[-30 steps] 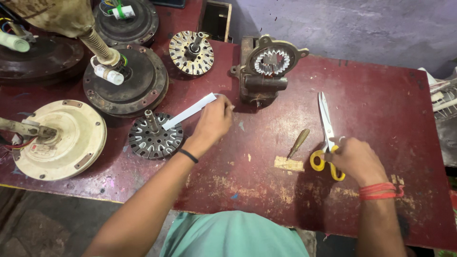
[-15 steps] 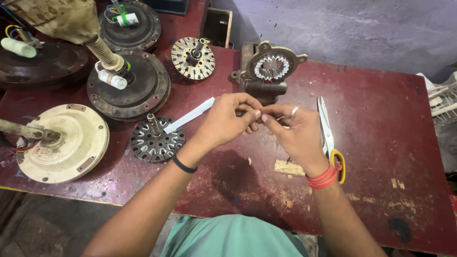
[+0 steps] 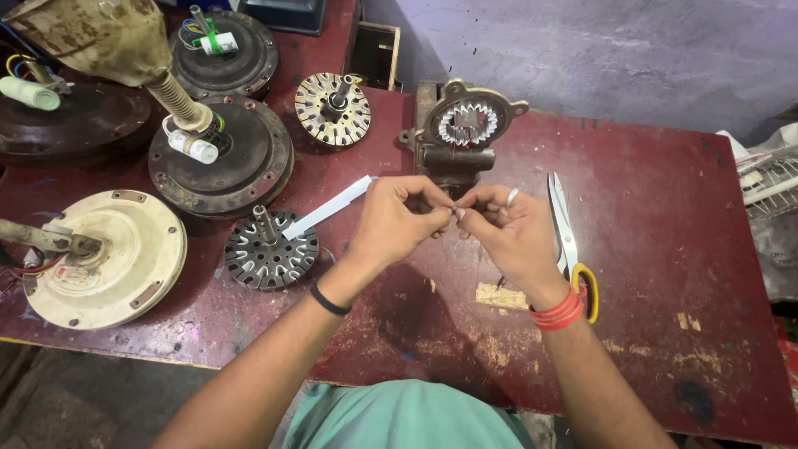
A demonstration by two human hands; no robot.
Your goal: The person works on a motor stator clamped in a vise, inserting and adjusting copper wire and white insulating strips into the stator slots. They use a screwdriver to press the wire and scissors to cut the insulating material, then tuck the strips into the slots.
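Observation:
My left hand (image 3: pixel 397 221) and my right hand (image 3: pixel 509 233) meet above the middle of the dark red table (image 3: pixel 665 249). Their fingertips pinch together on a long white paper strip (image 3: pixel 326 207) that runs out to the left from my left hand. The strip's far end hangs over a slotted metal stator core (image 3: pixel 268 253) with a short shaft. Just beyond my hands stands a rusty motor housing (image 3: pixel 463 137) with copper windings. Yellow-handled scissors (image 3: pixel 568 233) lie on the table right of my right hand, partly behind the wrist.
A cream fan motor cover (image 3: pixel 108 258) lies at the left edge. Dark fan motor bodies (image 3: pixel 229 158) with capacitors and wires fill the far left. A round winding core (image 3: pixel 332 108) sits at the back. A wire rack (image 3: pixel 769 179) stands at the right edge.
My right hand left the scissors on the table and came over to my left hand. Both hands now pinch the white strip, which the left alone held before.

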